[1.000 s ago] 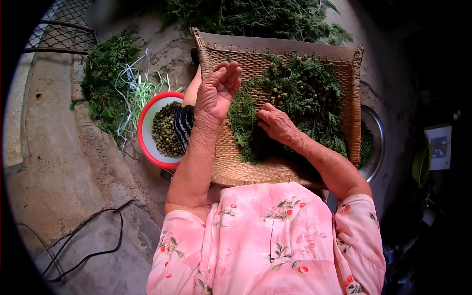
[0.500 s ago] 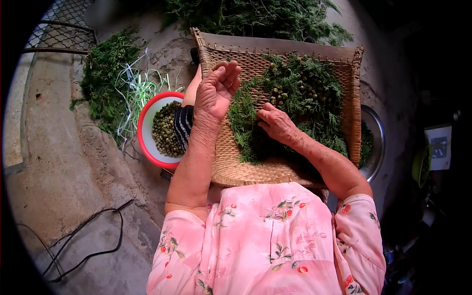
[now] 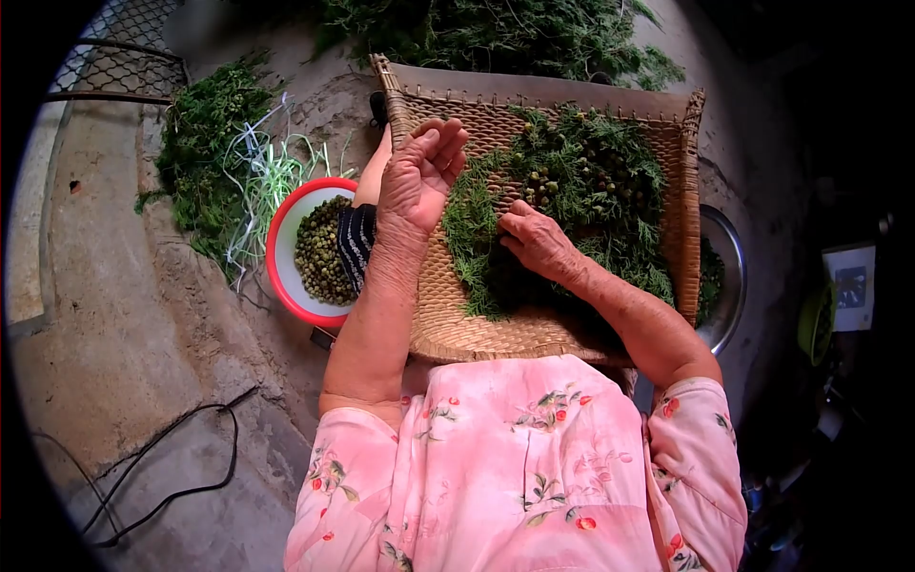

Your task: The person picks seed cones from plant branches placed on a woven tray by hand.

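A woven wicker tray (image 3: 457,324) lies across my lap, holding green conifer sprigs (image 3: 596,153) with small round greenish-brown cones (image 3: 543,186) among them. Above the tray's left side, my left hand (image 3: 424,176) is raised palm up. Its fingers are loosely cupped and I see nothing in them. My right hand (image 3: 538,238) rests at the middle of the sprigs with its fingers bent together; whatever they may pinch is hidden. Left of the tray stands a white bowl with a red rim (image 3: 276,262), partly filled with loose round cones (image 3: 322,253).
More cut branches (image 3: 496,38) lie on the floor beyond the tray, and another heap (image 3: 205,162) is at the left beside pale plastic strips (image 3: 267,191). A metal basin (image 3: 732,276) stands right of the tray. A black cable (image 3: 205,488) loops over the concrete at lower left.
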